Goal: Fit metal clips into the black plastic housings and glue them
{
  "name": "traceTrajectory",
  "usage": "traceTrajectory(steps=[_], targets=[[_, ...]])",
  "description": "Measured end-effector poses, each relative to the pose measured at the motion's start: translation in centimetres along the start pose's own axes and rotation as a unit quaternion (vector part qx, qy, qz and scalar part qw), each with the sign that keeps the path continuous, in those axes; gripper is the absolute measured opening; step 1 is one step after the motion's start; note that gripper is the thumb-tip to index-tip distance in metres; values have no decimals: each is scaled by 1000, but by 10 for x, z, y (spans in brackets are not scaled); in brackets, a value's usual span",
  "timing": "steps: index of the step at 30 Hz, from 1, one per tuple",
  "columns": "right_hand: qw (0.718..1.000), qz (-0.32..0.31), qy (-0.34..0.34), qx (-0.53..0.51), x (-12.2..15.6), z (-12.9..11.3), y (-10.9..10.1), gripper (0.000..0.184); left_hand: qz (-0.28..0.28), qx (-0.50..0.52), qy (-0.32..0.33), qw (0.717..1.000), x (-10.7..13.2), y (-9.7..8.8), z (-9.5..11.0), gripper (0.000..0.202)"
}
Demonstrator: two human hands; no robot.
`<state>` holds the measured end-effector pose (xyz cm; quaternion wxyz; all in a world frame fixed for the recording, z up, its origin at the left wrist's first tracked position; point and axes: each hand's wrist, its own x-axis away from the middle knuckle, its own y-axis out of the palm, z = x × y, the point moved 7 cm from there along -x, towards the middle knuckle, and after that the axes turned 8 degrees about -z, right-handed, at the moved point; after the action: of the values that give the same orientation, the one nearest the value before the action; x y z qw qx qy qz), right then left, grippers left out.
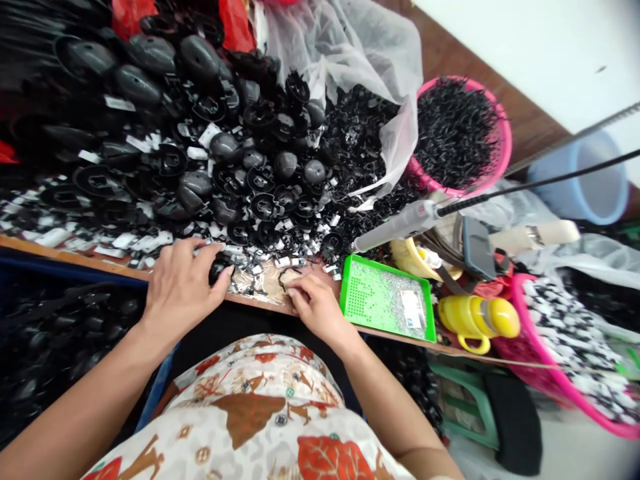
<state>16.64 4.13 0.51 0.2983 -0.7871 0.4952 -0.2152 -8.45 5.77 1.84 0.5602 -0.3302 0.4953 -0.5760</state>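
Observation:
My left hand (183, 287) rests at the front edge of the wooden table (60, 252), its fingers curled round a small round black plastic part (220, 268). My right hand (313, 303) lies just to the right with its fingertips pinched together on the tabletop beside a thin black ring-shaped piece (286, 275); what is between the fingers I cannot make out. Small clear and black bits (253, 280) lie scattered between the two hands.
A big heap of black domed and ring parts (200, 133) with white tags covers the table behind. A green tray (385, 297) of small metal pieces sits right of my right hand. Beyond are a grey powered screwdriver (400, 225), a yellow jug (475, 319), pink baskets (463, 133) and a clear bag (350, 60).

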Motion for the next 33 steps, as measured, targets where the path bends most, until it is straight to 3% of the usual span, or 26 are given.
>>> traceTrajectory(steps=[4, 7, 11, 13, 15, 18, 21, 23, 24, 26, 28, 30, 33], targets=[[998, 38, 37, 16, 18, 10, -12, 16, 29, 7, 16, 999, 2, -7, 12, 44], [997, 55, 53, 23, 20, 11, -14, 15, 28, 6, 78, 997, -7, -5, 47, 31], [999, -3, 46, 2, 11, 5, -4, 14, -56, -54, 175, 982, -30, 25, 102, 24], [998, -28, 52, -5, 3, 7, 0, 14, -94, -73, 204, 972, -39, 40, 119, 26], [996, -36, 78, -8, -7, 13, 0, 10, -112, -73, 205, 970, -45, 47, 123, 26], [990, -46, 132, 17, -21, 22, -1, 10, -94, -18, 179, 979, -45, 41, 112, 30], [980, -88, 158, 79, -29, 21, 2, 5, -56, 167, 144, 974, -40, 24, 93, 35], [971, -115, 155, 137, -31, 15, 4, 10, -59, 356, 67, 930, -40, 19, 76, 31], [967, -126, 149, 163, -31, 12, 4, 13, -73, 456, 12, 887, -39, 21, 68, 29], [961, -140, 131, 197, -30, 6, 3, 16, -106, 621, -96, 771, -35, 30, 60, 31], [960, -150, 115, 208, -28, 2, 0, 15, -115, 712, -159, 675, -30, 35, 61, 39], [969, -130, 92, 187, -24, 0, -8, 11, -112, 738, -179, 641, -25, 36, 63, 46], [995, -36, 52, 79, -15, -2, -24, 9, -133, 735, -183, 640, -15, 38, 68, 47]])
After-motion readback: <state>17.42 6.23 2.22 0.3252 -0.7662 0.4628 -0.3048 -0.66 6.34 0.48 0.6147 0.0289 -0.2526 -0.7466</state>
